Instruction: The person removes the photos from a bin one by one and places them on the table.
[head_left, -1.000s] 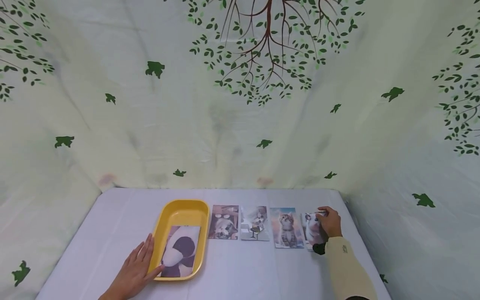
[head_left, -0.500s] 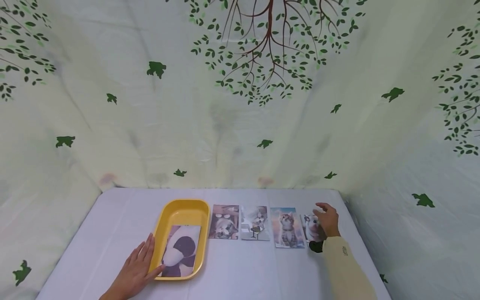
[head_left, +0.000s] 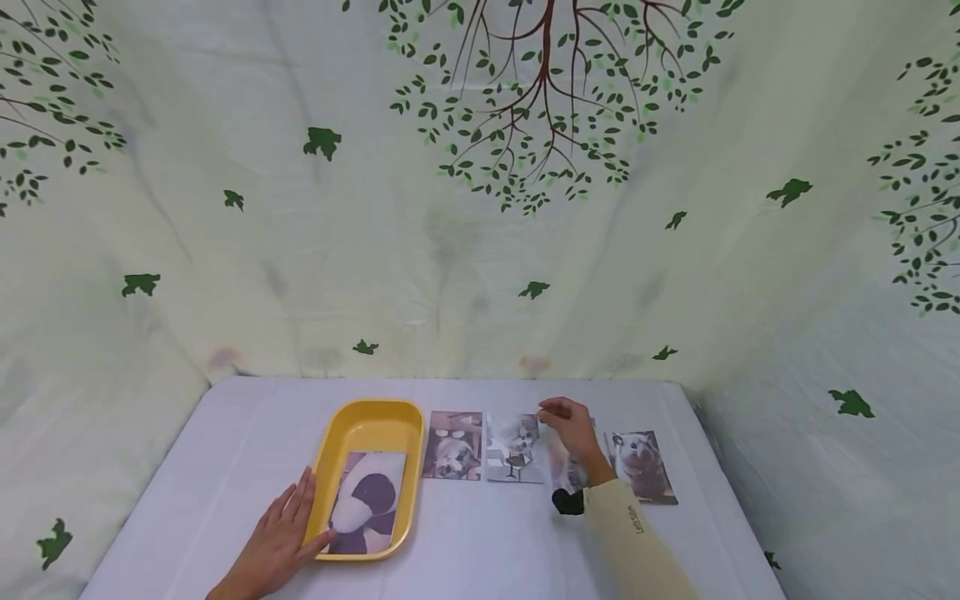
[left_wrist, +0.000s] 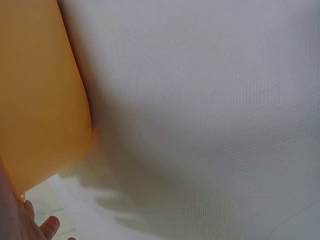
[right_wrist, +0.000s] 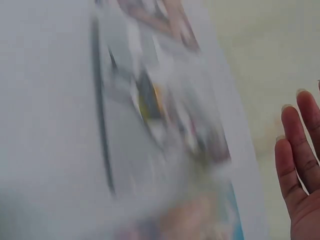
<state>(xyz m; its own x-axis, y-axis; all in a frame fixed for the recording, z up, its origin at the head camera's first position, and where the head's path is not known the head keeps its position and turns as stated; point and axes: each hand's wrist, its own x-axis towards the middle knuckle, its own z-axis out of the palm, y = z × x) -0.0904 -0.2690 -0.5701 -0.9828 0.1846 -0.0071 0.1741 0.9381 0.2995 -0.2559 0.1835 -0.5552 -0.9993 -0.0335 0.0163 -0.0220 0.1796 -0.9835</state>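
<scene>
My left hand [head_left: 279,521] lies along the left side of a yellow tray [head_left: 372,427], fingers straight, thumb reaching over the rim. Inside the tray is a picture card [head_left: 367,504] with pale and dark rounded shapes. In the left wrist view the tray's wall [left_wrist: 42,95] shows beside a few fingertips [left_wrist: 50,226]. Over a kitten card [head_left: 567,467], partly hiding it, hovers my right hand [head_left: 573,429], its fingers loosely bent and nothing visible between them. The right wrist view shows its fingers [right_wrist: 295,150] extended beside blurred cards.
Left of my right hand are a dog card [head_left: 454,450] and a grey-white card with a glass [head_left: 514,454]. A hamster card [head_left: 642,467] lies at the row's right end. White cloth [head_left: 480,542] covers the table; a leaf-printed curtain [head_left: 450,250] stands behind.
My right hand has moved left from the hamster card to above the kitten card, uncovering the hamster card. My left hand stays at the tray. The head view has shifted slightly.
</scene>
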